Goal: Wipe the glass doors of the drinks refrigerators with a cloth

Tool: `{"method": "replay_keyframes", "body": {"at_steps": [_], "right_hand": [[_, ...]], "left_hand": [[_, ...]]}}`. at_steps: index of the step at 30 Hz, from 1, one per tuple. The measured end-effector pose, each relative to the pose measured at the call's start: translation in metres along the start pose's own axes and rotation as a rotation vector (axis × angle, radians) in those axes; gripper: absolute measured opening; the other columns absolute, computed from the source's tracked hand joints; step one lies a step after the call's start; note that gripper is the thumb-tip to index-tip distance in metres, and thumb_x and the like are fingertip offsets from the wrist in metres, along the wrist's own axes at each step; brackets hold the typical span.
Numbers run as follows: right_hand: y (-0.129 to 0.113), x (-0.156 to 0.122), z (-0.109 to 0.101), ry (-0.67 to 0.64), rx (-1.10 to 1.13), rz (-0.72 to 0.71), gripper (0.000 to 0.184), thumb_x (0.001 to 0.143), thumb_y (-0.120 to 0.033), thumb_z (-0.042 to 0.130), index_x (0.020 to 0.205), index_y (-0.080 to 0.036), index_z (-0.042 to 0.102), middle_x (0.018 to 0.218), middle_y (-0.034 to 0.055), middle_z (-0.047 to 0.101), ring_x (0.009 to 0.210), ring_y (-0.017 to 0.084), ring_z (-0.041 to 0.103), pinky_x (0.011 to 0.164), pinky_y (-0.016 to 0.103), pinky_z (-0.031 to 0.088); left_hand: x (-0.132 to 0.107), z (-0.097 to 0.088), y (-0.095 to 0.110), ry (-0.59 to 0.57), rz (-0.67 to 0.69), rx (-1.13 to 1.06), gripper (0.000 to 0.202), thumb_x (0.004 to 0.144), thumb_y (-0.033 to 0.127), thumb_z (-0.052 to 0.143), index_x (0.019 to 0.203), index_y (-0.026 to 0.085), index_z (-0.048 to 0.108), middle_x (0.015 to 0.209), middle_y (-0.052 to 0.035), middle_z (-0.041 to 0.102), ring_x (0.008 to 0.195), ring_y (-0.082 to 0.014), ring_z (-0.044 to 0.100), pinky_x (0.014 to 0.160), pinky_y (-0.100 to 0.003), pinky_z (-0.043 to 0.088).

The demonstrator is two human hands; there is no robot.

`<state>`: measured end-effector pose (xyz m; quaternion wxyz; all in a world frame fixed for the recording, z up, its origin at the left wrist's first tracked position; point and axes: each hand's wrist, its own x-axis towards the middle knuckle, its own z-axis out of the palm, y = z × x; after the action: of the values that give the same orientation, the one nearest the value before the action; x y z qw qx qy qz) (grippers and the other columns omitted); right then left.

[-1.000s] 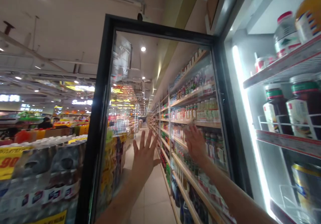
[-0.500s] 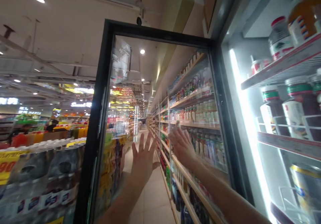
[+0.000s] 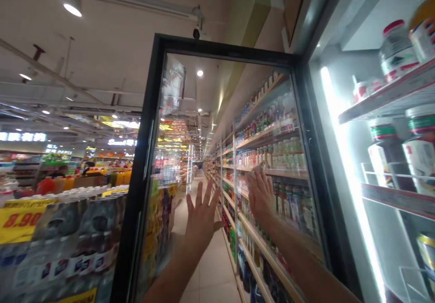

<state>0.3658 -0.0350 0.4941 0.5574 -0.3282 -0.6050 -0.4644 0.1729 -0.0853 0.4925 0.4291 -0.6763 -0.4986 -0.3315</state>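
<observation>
A glass cooler door with a black frame stands swung open in front of me. My left hand lies flat against its glass, palm forward and fingers spread, with nothing in it. Higher and further right, my right hand presses a pale, crumpled cloth to the pane. Its fingers are held close together over the cloth, most of which they hide.
On the right is the lit cooler, where bottles stand on shelves. Stacked packs of bottled drinks with a yellow price sign are left of the door. Through the glass show an aisle floor and long drink shelves.
The view has shifted, so door and shelves sit further right in it. My right hand has moved slightly across the glass with the cloth. My left hand keeps its place on the pane.
</observation>
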Motion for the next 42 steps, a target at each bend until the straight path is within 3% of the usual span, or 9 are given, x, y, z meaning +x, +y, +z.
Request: {"method": "replay_keyframes", "body": {"at_steps": [8,13,17,21,26,29,35,40,42], "right_hand": [[-0.034,0.007,-0.005,-0.15,0.503,0.064,0.053,0.093,-0.027,0.018,0.144,-0.024,0.005,0.146,0.0056,0.029,0.134,0.019,0.026,0.106,0.042,0.031],[-0.026,0.008,-0.006,-0.151,0.665,0.108,0.053,0.093,-0.022,0.018,0.144,-0.025,0.006,0.143,0.0038,0.035,0.128,0.015,0.037,0.102,0.033,0.038],[0.007,0.001,0.0,0.087,0.385,0.226,0.052,0.092,-0.025,0.021,0.144,-0.021,0.012,0.144,0.01,0.032,0.131,0.022,0.033,0.103,0.046,0.033],[0.032,-0.006,0.003,-0.003,-0.025,0.126,0.053,0.09,-0.029,0.034,0.141,-0.026,0.023,0.146,0.01,0.028,0.134,0.029,0.023,0.103,0.057,0.022],[0.03,-0.008,0.001,-0.025,-0.116,0.109,0.055,0.09,-0.027,0.032,0.143,-0.026,0.016,0.147,0.0101,0.025,0.135,0.028,0.022,0.103,0.055,0.023],[0.027,-0.007,0.001,-0.009,-0.125,0.104,0.054,0.09,-0.027,0.033,0.143,-0.025,0.018,0.146,0.0108,0.027,0.135,0.028,0.023,0.103,0.054,0.023],[0.032,-0.008,0.004,-0.006,-0.158,0.07,0.054,0.091,-0.027,0.032,0.143,-0.023,0.018,0.146,0.0119,0.029,0.134,0.028,0.024,0.103,0.052,0.025],[0.03,-0.009,0.007,0.004,-0.156,0.094,0.054,0.09,-0.027,0.034,0.143,-0.024,0.019,0.146,0.0107,0.028,0.134,0.027,0.024,0.104,0.052,0.023],[0.03,-0.009,0.008,0.01,-0.136,0.097,0.054,0.09,-0.027,0.034,0.142,-0.024,0.02,0.146,0.0107,0.028,0.134,0.027,0.024,0.105,0.052,0.022]], "left_hand": [[-0.003,0.001,-0.002,0.089,-0.023,-0.104,0.078,0.072,0.04,0.059,0.14,0.022,0.024,0.149,-0.0113,0.02,0.137,-0.0339,0.008,0.102,-0.062,0.021],[0.015,0.003,0.031,0.263,0.107,-0.157,0.056,0.088,0.031,0.034,0.14,0.015,0.021,0.146,-0.012,0.028,0.137,-0.0231,0.017,0.109,-0.052,0.015],[0.038,0.026,0.063,0.346,0.27,-0.074,0.047,0.089,0.03,0.033,0.134,0.015,0.035,0.142,-0.0078,0.036,0.135,-0.0215,0.024,0.111,-0.048,0.017],[0.05,0.022,0.037,0.368,0.378,0.03,0.043,0.09,0.026,0.032,0.133,0.017,0.037,0.144,-0.0044,0.034,0.136,-0.0185,0.022,0.111,-0.042,0.019],[0.075,-0.029,-0.043,0.405,-0.121,-0.041,0.042,0.09,0.029,0.035,0.128,0.014,0.043,0.147,-0.0116,0.024,0.138,-0.0249,0.013,0.109,-0.044,0.024],[0.079,-0.029,-0.034,0.473,-0.319,-0.083,0.038,0.089,0.023,0.034,0.124,0.014,0.046,0.148,-0.0142,0.02,0.138,-0.0284,0.01,0.108,-0.05,0.023],[0.062,0.011,0.022,0.374,0.531,-0.025,0.038,0.089,0.022,0.036,0.126,0.02,0.044,0.146,-0.0035,0.029,0.136,-0.0172,0.021,0.11,-0.038,0.025],[0.079,-0.005,-0.028,0.466,-0.024,-0.067,0.037,0.09,0.023,0.035,0.125,0.014,0.045,0.14,-0.0123,0.039,0.136,-0.0247,0.02,0.106,-0.048,0.029],[0.071,-0.001,-0.02,0.462,0.026,-0.084,0.036,0.09,0.023,0.036,0.123,0.014,0.046,0.142,-0.0132,0.035,0.136,-0.0252,0.02,0.107,-0.05,0.027]]}}
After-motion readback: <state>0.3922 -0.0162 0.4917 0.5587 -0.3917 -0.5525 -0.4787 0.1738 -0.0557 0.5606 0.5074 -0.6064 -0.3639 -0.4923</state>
